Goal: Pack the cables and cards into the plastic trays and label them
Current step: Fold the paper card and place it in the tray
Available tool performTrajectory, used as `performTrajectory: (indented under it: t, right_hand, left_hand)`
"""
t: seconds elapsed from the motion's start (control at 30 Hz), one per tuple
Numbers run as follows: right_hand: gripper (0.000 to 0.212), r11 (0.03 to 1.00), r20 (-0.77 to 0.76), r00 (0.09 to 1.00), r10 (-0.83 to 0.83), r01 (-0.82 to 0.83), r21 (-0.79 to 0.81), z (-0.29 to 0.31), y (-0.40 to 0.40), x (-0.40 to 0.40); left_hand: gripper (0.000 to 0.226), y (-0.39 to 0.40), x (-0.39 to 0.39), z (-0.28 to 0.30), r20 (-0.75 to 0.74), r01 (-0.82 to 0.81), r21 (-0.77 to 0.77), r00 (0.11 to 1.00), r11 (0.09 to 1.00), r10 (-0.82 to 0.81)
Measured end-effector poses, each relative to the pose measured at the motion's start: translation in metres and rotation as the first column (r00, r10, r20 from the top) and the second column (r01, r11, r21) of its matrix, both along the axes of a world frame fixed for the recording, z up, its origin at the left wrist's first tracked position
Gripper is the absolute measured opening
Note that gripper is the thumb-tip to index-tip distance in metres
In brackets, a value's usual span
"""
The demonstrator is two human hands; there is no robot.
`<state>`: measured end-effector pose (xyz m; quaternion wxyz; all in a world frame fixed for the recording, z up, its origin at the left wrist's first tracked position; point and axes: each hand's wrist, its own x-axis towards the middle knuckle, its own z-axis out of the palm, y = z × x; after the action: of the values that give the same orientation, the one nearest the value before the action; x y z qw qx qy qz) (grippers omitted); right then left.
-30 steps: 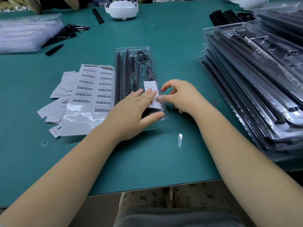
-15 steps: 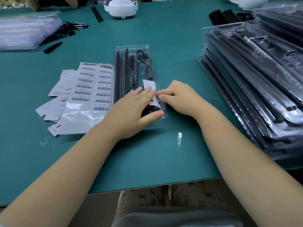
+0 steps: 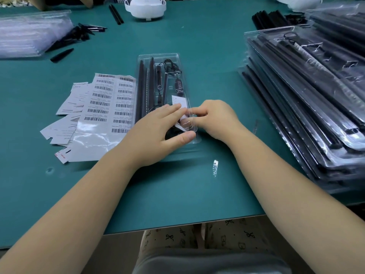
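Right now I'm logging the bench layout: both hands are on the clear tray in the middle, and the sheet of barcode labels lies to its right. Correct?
Not quite. In the head view the left hand and right hand are on the clear tray, but the sheet of barcode labels lies to its left, not right.

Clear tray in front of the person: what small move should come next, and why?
Probably press the white label flat. The left hand rests on the clear tray, and the right hand's fingertips pinch at the tray's near right edge, beside the label, which looks partly lifted.
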<state>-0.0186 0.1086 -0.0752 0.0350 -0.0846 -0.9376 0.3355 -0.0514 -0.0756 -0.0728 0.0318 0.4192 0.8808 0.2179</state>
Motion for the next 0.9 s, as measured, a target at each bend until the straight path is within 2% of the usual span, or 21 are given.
performTrajectory:
  t: [0.1, 0.17, 0.33, 0.4, 0.47, 0.57, 0.67, 0.77, 0.9]
  right_hand:
    - [0.019, 0.984, 0.093, 0.983, 0.155, -0.163, 0.075, 0.008, 0.004, 0.004]
    - [0.024, 0.974, 0.112, 0.968, 0.225, -0.225, -0.014, 0.014, 0.004, 0.007]
    - [0.022, 0.965, 0.027, 1.0, -0.009, 0.016, -0.262, 0.007, 0.007, 0.007]
    - [0.036, 0.874, 0.019, 0.997, -0.07, 0.07, -0.481, 0.006, 0.015, 0.008]
    - [0.041, 0.795, 0.04, 0.996, -0.085, 0.092, -0.599, 0.008, 0.022, 0.009]
    - [0.018, 0.86, 0.117, 0.992, -0.045, 0.098, -0.501, 0.012, 0.018, 0.009]
    - [0.036, 0.923, 0.263, 0.964, -0.024, 0.123, -0.364, 0.019, 0.014, 0.013]
    - [0.042, 0.97, 0.374, 0.924, 0.078, 0.017, -0.243, 0.025, 0.01, 0.023]
    - [0.042, 0.976, 0.369, 0.927, 0.072, 0.011, -0.218, 0.027, 0.001, 0.026]
  left_hand:
    - [0.084, 0.002, 0.001, 0.001, -0.002, -0.012, 0.002, 1.0, 1.0, 0.012]
    - [0.078, 0.004, 0.002, 0.0, -0.008, -0.022, -0.007, 1.0, 1.0, 0.022]
    - [0.079, 0.008, 0.002, 0.0, -0.101, -0.029, -0.107, 0.995, 0.994, 0.018]
    - [0.083, 0.01, 0.002, 0.0, -0.132, -0.026, -0.161, 0.991, 0.987, 0.004]
    - [0.09, 0.011, 0.003, 0.0, -0.178, -0.02, -0.212, 0.984, 0.977, -0.018]
    - [0.094, 0.012, 0.003, 0.001, -0.184, -0.017, -0.224, 0.983, 0.974, -0.025]
    - [0.097, 0.011, 0.003, -0.002, -0.142, -0.003, -0.223, 0.99, 0.975, -0.029]
    - [0.099, 0.009, 0.002, -0.003, -0.09, 0.024, -0.196, 0.995, 0.98, -0.043]
    - [0.105, 0.004, 0.0, -0.005, -0.013, 0.04, -0.07, 0.999, 0.997, -0.042]
